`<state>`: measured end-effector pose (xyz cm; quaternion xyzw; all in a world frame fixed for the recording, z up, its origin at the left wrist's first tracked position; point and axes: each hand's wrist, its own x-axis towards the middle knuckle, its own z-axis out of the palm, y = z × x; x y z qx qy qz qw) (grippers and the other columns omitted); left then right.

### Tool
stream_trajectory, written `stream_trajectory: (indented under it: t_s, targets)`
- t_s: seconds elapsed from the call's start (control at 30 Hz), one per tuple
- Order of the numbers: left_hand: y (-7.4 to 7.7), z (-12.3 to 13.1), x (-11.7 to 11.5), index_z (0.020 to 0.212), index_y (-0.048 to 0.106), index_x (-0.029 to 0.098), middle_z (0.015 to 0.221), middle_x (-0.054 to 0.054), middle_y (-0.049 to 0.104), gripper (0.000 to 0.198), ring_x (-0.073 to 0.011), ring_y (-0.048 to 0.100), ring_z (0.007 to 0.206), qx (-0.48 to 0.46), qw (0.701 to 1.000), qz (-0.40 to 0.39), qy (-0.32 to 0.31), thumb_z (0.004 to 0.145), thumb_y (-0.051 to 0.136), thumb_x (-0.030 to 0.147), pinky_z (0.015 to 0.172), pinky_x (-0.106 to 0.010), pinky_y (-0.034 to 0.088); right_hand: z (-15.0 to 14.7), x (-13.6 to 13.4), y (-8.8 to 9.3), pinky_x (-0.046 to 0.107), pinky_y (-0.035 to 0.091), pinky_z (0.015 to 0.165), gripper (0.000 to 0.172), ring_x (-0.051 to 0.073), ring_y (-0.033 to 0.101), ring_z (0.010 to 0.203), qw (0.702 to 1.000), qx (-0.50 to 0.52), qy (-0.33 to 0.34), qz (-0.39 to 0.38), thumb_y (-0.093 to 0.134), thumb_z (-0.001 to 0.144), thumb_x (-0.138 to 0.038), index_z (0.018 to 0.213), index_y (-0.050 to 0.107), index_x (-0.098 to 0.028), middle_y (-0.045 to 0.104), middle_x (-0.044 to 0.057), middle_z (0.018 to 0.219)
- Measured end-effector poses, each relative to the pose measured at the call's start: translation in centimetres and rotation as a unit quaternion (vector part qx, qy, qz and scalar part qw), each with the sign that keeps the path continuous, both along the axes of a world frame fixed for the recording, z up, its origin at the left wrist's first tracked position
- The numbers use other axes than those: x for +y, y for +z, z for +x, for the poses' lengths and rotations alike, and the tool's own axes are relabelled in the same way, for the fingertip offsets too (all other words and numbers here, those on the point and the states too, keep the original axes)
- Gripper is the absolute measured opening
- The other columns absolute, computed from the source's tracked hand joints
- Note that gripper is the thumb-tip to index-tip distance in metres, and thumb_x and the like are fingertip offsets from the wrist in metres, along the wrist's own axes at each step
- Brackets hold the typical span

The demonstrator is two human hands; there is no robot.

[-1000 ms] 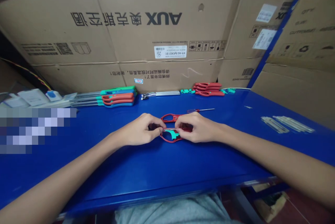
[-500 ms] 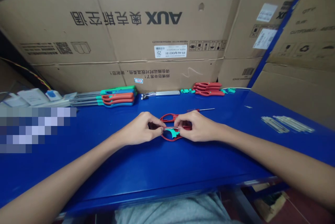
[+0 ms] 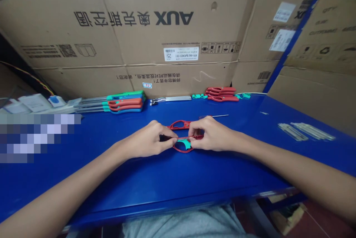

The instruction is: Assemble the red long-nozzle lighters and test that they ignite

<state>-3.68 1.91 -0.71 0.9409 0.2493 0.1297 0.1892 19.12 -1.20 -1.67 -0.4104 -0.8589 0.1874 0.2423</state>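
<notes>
My left hand (image 3: pixel 147 139) and my right hand (image 3: pixel 213 134) meet over a red plastic scissor-type handle piece (image 3: pixel 180 125) lying on the blue table (image 3: pixel 178 182). Both sets of fingers pinch its lower bar from either side. A teal insert (image 3: pixel 185 143) shows in the lower loop, partly under my fingertips. A thin screwdriver (image 3: pixel 219 115) lies just beyond my right hand, its handle partly hidden.
Along the back edge lie multicoloured tool handles with metal shafts (image 3: pixel 125 103), metal rods (image 3: pixel 170 98), small teal parts (image 3: pixel 197 96) and stacked red handles (image 3: pixel 221 94). Clear packets of metal strips (image 3: pixel 306 132) lie at right. Cardboard boxes (image 3: pixel 133 34) stand behind.
My fingers have shifted along the red piece, and less of the teal insert shows than a second ago. The red piece has turned slightly between my hands.
</notes>
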Motion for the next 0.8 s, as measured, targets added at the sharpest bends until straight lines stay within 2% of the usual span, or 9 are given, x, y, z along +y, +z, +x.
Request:
stream_trajectory:
  t_s: [0.23, 0.43, 0.53, 0.67, 0.8]
  targets:
    - [0.32, 0.15, -0.22, 0.093, 0.073, 0.017, 0.077, -0.003, 0.072, 0.021, -0.0125, 0.059, 0.067, 0.016, 0.995, 0.089, -0.043, 0.091, 0.052, 0.022, 0.073, -0.026, 0.040, -0.15, -0.04, 0.07, 0.020, 0.036, 0.052, 0.004, 0.007, 0.049, 0.053, 1.000, -0.002, 0.018, 0.009, 0.064, 0.070, -0.013, 0.067, 0.063, -0.014, 0.059, -0.003, 0.058]
    - [0.51, 0.09, -0.04, 0.092, 0.072, 0.018, 0.083, -0.004, 0.073, 0.020, -0.0155, 0.064, 0.076, 0.019, 0.991, 0.118, -0.062, 0.093, 0.054, 0.025, 0.080, -0.030, 0.039, 0.07, -0.08, 0.25, 0.021, 0.037, 0.054, 0.008, 0.008, 0.048, 0.054, 0.999, -0.016, 0.042, 0.003, 0.060, 0.072, -0.011, 0.069, 0.066, -0.014, 0.059, -0.003, 0.060]
    - [0.63, 0.06, 0.01, 0.095, 0.073, 0.018, 0.087, -0.004, 0.074, 0.021, -0.0154, 0.064, 0.078, 0.034, 0.995, 0.077, -0.050, 0.093, 0.054, 0.026, 0.076, -0.026, 0.041, 0.13, -0.20, 0.37, 0.021, 0.037, 0.053, 0.011, 0.008, 0.048, 0.054, 0.998, -0.024, 0.061, -0.009, 0.057, 0.076, -0.012, 0.072, 0.067, -0.014, 0.060, -0.002, 0.061]
    - [0.58, 0.15, 0.11, 0.096, 0.073, 0.017, 0.089, -0.004, 0.073, 0.021, -0.0134, 0.064, 0.076, 0.048, 0.998, -0.017, -0.042, 0.091, 0.054, 0.021, 0.069, -0.021, 0.042, -0.05, -0.29, 0.42, 0.021, 0.038, 0.052, 0.015, 0.009, 0.050, 0.055, 0.995, -0.036, 0.087, -0.026, 0.054, 0.080, -0.009, 0.078, 0.069, -0.012, 0.062, -0.001, 0.064]
    - [0.29, 0.33, 0.16, 0.086, 0.073, 0.015, 0.080, -0.001, 0.071, 0.018, -0.0111, 0.060, 0.069, 0.043, 0.995, -0.073, -0.052, 0.084, 0.055, 0.014, 0.067, -0.019, 0.042, 0.02, 0.04, 0.74, 0.023, 0.045, 0.066, 0.014, 0.012, 0.058, 0.070, 0.992, -0.064, 0.105, -0.026, 0.061, 0.081, -0.013, 0.086, 0.073, -0.015, 0.068, 0.003, 0.080]
